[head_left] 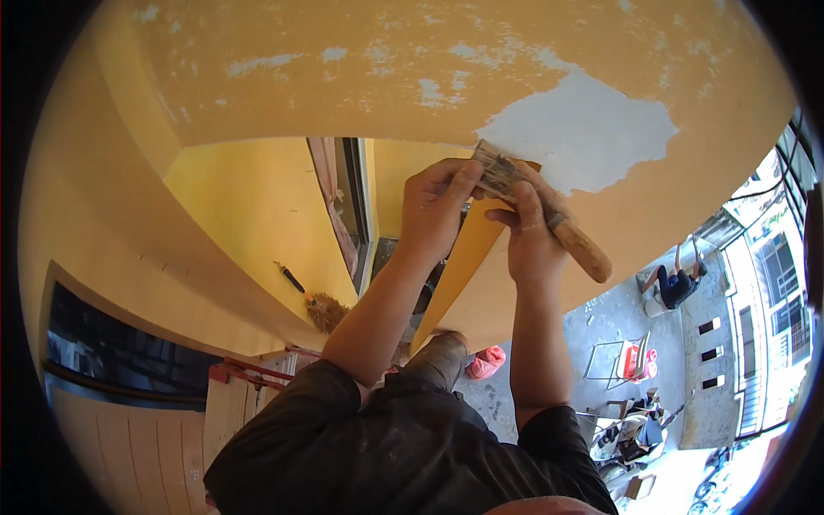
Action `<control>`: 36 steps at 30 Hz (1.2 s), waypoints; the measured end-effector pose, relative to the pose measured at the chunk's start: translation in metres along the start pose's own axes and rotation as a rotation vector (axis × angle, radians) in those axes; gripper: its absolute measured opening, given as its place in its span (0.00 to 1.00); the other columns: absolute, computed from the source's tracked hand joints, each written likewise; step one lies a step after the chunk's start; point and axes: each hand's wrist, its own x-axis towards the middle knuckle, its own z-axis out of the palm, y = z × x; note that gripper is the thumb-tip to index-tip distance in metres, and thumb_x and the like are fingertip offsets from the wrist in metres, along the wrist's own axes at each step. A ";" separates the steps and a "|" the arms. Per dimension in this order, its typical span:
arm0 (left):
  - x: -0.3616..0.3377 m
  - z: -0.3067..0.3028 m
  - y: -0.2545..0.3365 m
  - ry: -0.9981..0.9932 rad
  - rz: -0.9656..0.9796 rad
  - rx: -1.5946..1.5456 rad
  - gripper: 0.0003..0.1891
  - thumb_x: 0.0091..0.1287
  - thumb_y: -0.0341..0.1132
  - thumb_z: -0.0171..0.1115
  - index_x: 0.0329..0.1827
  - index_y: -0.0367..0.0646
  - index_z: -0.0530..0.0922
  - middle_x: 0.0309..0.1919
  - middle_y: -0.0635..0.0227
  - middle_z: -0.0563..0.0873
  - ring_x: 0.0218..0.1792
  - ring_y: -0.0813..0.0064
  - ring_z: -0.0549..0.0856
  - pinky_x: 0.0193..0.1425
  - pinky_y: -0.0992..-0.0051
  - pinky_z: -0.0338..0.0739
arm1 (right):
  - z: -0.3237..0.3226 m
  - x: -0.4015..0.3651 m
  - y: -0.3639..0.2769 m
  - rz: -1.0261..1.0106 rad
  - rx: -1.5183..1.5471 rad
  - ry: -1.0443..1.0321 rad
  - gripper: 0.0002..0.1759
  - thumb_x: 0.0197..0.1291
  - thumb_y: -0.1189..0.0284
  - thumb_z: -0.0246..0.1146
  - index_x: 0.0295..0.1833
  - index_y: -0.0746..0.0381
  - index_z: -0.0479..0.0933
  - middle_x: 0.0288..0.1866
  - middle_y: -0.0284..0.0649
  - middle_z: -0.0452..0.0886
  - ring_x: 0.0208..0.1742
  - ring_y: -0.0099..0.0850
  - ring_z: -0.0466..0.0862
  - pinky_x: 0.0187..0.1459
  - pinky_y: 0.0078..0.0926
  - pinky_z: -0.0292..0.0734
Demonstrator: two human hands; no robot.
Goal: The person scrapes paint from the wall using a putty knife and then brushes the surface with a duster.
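Note:
A scraper (496, 170) with a wooden handle (587, 251) is held up in front of the painted wall, its flat blade dirty and streaked. My left hand (435, 202) pinches the far end of the blade between thumb and fingers. The fingers of my right hand (534, 227) lie against the blade, and the handle extends past that hand to the lower right. Right behind the blade, the orange-yellow wall (326, 103) has a large bare white patch (592, 129) with ragged edges. Smaller white scuffs run along the wall to the left.
A brush-like thing (324, 311) with a dark handle lies on the yellow ledge at left. Red ladder parts (253, 371) stand below it. On the ground are a red bag (486, 363), a chair (633, 359) and piled items (639, 429). Another person (678, 287) reaches up at far right.

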 end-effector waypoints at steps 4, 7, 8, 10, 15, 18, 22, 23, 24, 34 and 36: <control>-0.001 -0.002 0.000 0.026 -0.029 -0.031 0.12 0.69 0.37 0.62 0.42 0.34 0.81 0.29 0.67 0.84 0.30 0.82 0.80 0.34 0.83 0.74 | 0.001 0.001 -0.001 0.010 -0.010 0.004 0.15 0.65 0.75 0.59 0.54 0.73 0.77 0.43 0.47 0.82 0.39 0.29 0.84 0.35 0.23 0.86; -0.001 -0.003 0.000 -0.045 -0.018 -0.110 0.12 0.69 0.36 0.61 0.43 0.33 0.80 0.31 0.65 0.85 0.30 0.81 0.80 0.33 0.82 0.74 | -0.001 0.002 -0.009 0.052 0.004 -0.002 0.15 0.64 0.76 0.61 0.53 0.72 0.78 0.41 0.45 0.82 0.38 0.27 0.84 0.36 0.22 0.86; -0.002 -0.003 0.000 -0.028 -0.003 -0.103 0.12 0.70 0.36 0.60 0.43 0.33 0.80 0.32 0.64 0.85 0.31 0.80 0.81 0.35 0.81 0.76 | -0.002 0.002 -0.010 0.092 -0.006 -0.025 0.14 0.64 0.76 0.61 0.53 0.72 0.78 0.41 0.45 0.82 0.39 0.27 0.84 0.37 0.22 0.87; -0.001 -0.002 0.000 -0.012 0.013 -0.087 0.12 0.70 0.36 0.60 0.44 0.32 0.80 0.34 0.63 0.85 0.32 0.79 0.82 0.37 0.79 0.77 | 0.000 0.003 -0.009 0.078 0.018 -0.023 0.15 0.64 0.76 0.61 0.53 0.72 0.78 0.41 0.45 0.83 0.39 0.27 0.84 0.37 0.22 0.86; 0.005 -0.007 0.005 0.035 0.029 -0.167 0.11 0.70 0.34 0.59 0.42 0.31 0.79 0.34 0.63 0.84 0.38 0.75 0.83 0.46 0.73 0.78 | 0.006 0.004 -0.007 0.059 0.081 -0.065 0.15 0.66 0.76 0.58 0.55 0.72 0.76 0.47 0.49 0.81 0.43 0.30 0.84 0.39 0.25 0.87; 0.001 -0.011 0.005 0.060 0.028 -0.109 0.11 0.70 0.34 0.59 0.43 0.31 0.79 0.34 0.64 0.84 0.38 0.75 0.83 0.46 0.74 0.78 | 0.008 0.001 -0.001 0.004 0.122 -0.125 0.15 0.66 0.76 0.58 0.55 0.72 0.76 0.47 0.49 0.81 0.42 0.30 0.84 0.40 0.26 0.87; -0.011 -0.011 0.002 0.034 0.062 0.117 0.10 0.69 0.35 0.60 0.40 0.34 0.80 0.32 0.67 0.85 0.36 0.81 0.82 0.40 0.80 0.76 | -0.005 -0.011 0.008 -0.050 0.040 -0.130 0.15 0.66 0.77 0.58 0.55 0.73 0.76 0.46 0.49 0.81 0.42 0.32 0.84 0.40 0.26 0.87; -0.010 -0.009 -0.002 0.052 0.054 0.110 0.10 0.69 0.35 0.61 0.40 0.35 0.81 0.31 0.67 0.85 0.34 0.82 0.82 0.37 0.82 0.75 | -0.005 -0.013 0.007 -0.035 0.044 -0.076 0.15 0.65 0.78 0.59 0.55 0.73 0.76 0.45 0.49 0.82 0.40 0.31 0.85 0.39 0.25 0.87; -0.007 -0.008 0.000 0.065 0.060 0.109 0.10 0.69 0.35 0.61 0.40 0.35 0.81 0.31 0.67 0.85 0.34 0.82 0.82 0.37 0.82 0.75 | -0.004 -0.013 0.008 -0.018 0.045 -0.017 0.15 0.64 0.79 0.59 0.55 0.73 0.76 0.44 0.48 0.83 0.38 0.30 0.85 0.39 0.24 0.86; 0.010 -0.005 0.001 -0.070 0.063 -0.008 0.12 0.68 0.36 0.63 0.41 0.33 0.82 0.31 0.67 0.85 0.33 0.82 0.82 0.38 0.81 0.76 | -0.002 -0.005 0.011 -0.051 0.076 0.026 0.16 0.64 0.77 0.60 0.56 0.71 0.76 0.47 0.49 0.81 0.39 0.32 0.85 0.35 0.23 0.87; 0.007 -0.004 0.003 -0.048 0.060 0.005 0.12 0.68 0.36 0.63 0.40 0.33 0.82 0.31 0.67 0.85 0.33 0.82 0.81 0.38 0.81 0.76 | 0.001 -0.005 0.005 -0.031 0.029 0.074 0.16 0.66 0.74 0.59 0.56 0.72 0.75 0.48 0.51 0.80 0.42 0.33 0.85 0.35 0.24 0.87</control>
